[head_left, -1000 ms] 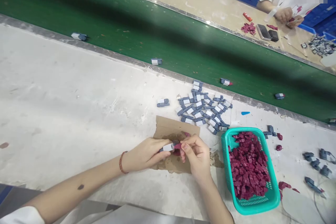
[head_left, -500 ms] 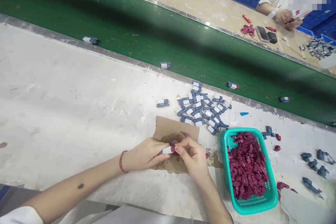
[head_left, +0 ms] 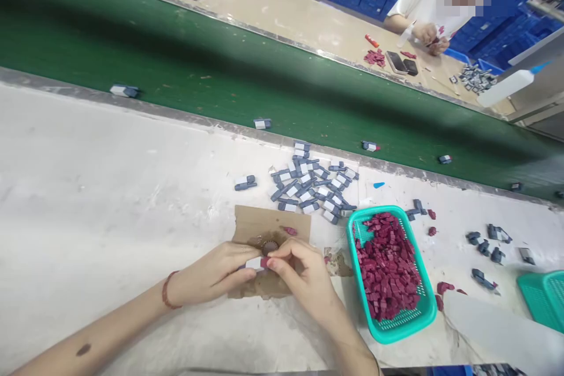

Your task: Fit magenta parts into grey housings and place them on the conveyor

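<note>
My left hand point(head_left: 214, 275) is closed around a small dark blue-grey and white plastic part point(head_left: 252, 264) above a piece of brown cardboard point(head_left: 249, 220). With thumb and forefinger, my right hand point(head_left: 306, 276) pinches a small maroon piece point(head_left: 265, 262) against the right end of that part. On the cardboard, just behind my fingers, sits a round dark cap point(head_left: 269, 247) in a wet-looking stain. Another maroon piece point(head_left: 289, 230) lies near the cardboard's far right corner. To the right stands a teal basket point(head_left: 391, 338) holding many maroon pieces.
A pile of blue-grey and white parts point(head_left: 308, 182) lies behind the cardboard. Beyond it runs a green conveyor belt point(head_left: 194, 70) carrying several parts. Loose grey parts point(head_left: 483, 247) and another teal basket point(head_left: 544, 296) are at right. Across the belt, a person's hands point(head_left: 432, 38) work.
My view has turned to the right, so the bench things appear farther left. My hands keep the same hold, and the maroon piece on the cardboard shows more fully.
</note>
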Demonstrator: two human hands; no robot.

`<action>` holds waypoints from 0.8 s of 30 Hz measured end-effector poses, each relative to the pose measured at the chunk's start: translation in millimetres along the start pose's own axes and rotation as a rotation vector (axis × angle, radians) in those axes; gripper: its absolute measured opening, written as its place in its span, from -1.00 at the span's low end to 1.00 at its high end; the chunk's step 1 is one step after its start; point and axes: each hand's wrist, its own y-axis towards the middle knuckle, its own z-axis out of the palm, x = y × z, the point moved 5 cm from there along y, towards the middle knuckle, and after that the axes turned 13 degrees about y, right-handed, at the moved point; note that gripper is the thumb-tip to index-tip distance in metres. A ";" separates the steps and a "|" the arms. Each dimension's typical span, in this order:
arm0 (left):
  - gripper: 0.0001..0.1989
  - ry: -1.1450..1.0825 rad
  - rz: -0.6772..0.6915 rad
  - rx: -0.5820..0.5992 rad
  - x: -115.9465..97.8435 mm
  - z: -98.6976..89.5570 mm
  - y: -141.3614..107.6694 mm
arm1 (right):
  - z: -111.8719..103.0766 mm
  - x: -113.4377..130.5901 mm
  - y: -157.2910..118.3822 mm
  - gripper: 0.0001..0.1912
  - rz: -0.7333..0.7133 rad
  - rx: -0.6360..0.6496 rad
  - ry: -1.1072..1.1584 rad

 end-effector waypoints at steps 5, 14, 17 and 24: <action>-0.58 0.074 -0.200 -0.162 15.4 -37.2 1.2 | -69.0 35.7 -25.9 -0.80 -0.079 -0.258 -0.427; -0.54 0.490 -0.579 -0.504 99.3 -147.3 86.2 | -128.8 8.0 -13.9 -0.81 0.259 -0.364 -1.028; -0.61 0.563 -0.568 -0.487 118.2 -158.6 118.3 | -123.1 4.6 -10.7 -0.83 0.161 -0.403 -1.043; -0.60 0.675 -0.287 -0.348 104.9 -125.7 166.9 | -134.7 -0.1 -13.7 -0.87 0.074 -0.429 -0.683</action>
